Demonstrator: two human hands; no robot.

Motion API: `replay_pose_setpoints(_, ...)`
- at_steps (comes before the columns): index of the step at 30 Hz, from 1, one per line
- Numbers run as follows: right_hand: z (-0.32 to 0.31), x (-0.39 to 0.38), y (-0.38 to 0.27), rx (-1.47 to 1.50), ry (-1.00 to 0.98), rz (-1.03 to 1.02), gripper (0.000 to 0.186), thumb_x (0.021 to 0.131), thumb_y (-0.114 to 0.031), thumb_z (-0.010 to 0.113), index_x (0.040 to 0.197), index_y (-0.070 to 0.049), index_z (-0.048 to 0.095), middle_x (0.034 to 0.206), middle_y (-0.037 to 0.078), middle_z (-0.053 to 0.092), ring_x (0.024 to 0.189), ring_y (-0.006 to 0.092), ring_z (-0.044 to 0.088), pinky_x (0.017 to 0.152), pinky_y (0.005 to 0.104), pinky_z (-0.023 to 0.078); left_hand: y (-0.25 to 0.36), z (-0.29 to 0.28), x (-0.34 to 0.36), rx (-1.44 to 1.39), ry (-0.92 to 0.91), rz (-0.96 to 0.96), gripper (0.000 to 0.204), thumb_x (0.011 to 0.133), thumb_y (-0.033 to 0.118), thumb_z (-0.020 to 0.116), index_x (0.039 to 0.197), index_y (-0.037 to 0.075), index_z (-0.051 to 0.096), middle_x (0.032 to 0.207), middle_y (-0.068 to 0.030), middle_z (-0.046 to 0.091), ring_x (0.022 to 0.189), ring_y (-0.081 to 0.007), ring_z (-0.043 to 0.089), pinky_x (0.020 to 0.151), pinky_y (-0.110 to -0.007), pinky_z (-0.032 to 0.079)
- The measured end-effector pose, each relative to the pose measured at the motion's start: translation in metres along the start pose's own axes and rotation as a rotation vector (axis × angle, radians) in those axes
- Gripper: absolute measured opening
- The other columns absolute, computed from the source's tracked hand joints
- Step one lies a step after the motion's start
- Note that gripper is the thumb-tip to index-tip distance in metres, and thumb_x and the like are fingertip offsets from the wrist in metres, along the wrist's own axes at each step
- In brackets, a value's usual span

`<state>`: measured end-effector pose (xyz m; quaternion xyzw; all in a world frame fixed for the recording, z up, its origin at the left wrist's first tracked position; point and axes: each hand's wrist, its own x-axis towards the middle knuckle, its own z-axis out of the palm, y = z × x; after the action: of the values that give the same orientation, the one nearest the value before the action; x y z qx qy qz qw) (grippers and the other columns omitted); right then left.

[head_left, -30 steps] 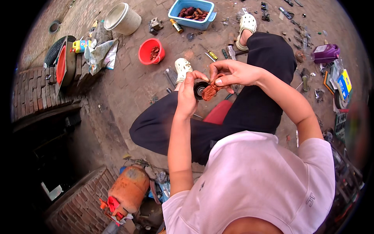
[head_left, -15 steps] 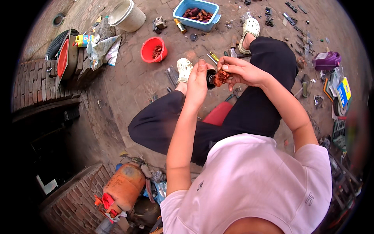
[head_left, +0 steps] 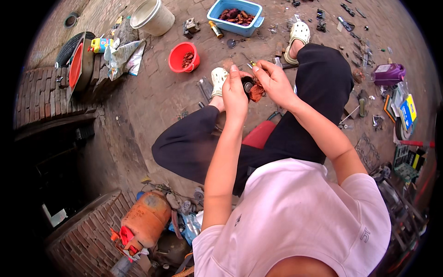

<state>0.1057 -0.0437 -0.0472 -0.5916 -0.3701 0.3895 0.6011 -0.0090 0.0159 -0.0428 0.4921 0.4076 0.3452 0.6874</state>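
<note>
My left hand [head_left: 235, 94] is closed around a small dark round part [head_left: 248, 86] with a greyish centre, which looks like a motor piece. A bundle of copper wire winding [head_left: 256, 93] sits against its right side; I cannot tell whether the two are joined. My right hand [head_left: 274, 85] is closed on the copper winding from the right, its thumb and fingers bent over the upper end. Both hands are above the ground between my bent legs. Beyond them lies a screwdriver [head_left: 251, 61] with a yellow handle, partly hidden by my right hand.
Ahead stand a red bucket [head_left: 184, 57] with copper scraps, a blue tub [head_left: 234, 17] of copper windings and a whitish pail [head_left: 152, 17]. Scattered metal parts [head_left: 364, 51] and a purple jug [head_left: 389, 74] lie right. An orange gas cylinder [head_left: 146, 219] is at lower left.
My right hand has turned and moved slightly, its fingers now higher over the copper winding. The winding hangs lower beside the dark part. My left hand has shifted a little right.
</note>
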Motion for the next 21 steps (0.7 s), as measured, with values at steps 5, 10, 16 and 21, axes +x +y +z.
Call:
replay_pose_setpoints(5,-0.007,-0.001,0.003,0.027,-0.027,-0.069,0.031,0.099,-0.020,0.053,0.075,-0.001,0.048,0.065,0.000,0.046,0.063,0.0059,0.040,0.055,0.0277,0.037,0.000,0.004,-0.006,-0.201,0.039,-0.210,0.054,0.102,0.052,0.038,0.082,0.007,0.061,0.067,0.0000,0.056,0.051,-0.0090,0.050,0.039,-0.024,0.035)
replay_pose_setpoints(10,-0.008,-0.003,0.002,-0.045,-0.057,-0.096,0.029,0.098,-0.018,0.054,0.075,-0.002,0.048,0.066,0.000,0.046,0.063,0.0061,0.040,0.055,0.0273,0.037,0.007,0.001,-0.006,-0.098,0.035,-0.166,0.056,0.102,0.052,0.036,0.081,0.006,0.061,0.066,-0.0008,0.057,0.050,-0.0094,0.051,0.038,-0.025,0.035)
replay_pose_setpoints(16,-0.020,-0.002,0.003,0.065,-0.177,0.031,0.030,0.099,-0.021,0.052,0.075,-0.003,0.049,0.065,-0.003,0.046,0.059,0.0059,0.041,0.052,0.0264,0.035,0.017,-0.011,-0.008,-0.208,-0.227,-0.373,0.057,0.101,0.055,0.036,0.086,0.005,0.061,0.069,-0.0039,0.059,0.053,-0.0142,0.055,0.042,-0.027,0.039)
replay_pose_setpoints(21,-0.029,-0.001,0.007,0.202,-0.184,0.265,0.029,0.099,-0.026,0.052,0.078,-0.006,0.052,0.066,-0.004,0.048,0.058,0.0045,0.043,0.050,0.0239,0.033,0.015,-0.019,-0.006,-0.306,-0.461,-0.591,0.042,0.103,0.044,0.040,0.101,0.005,0.058,0.083,-0.0080,0.061,0.068,-0.0190,0.059,0.056,-0.032,0.047)
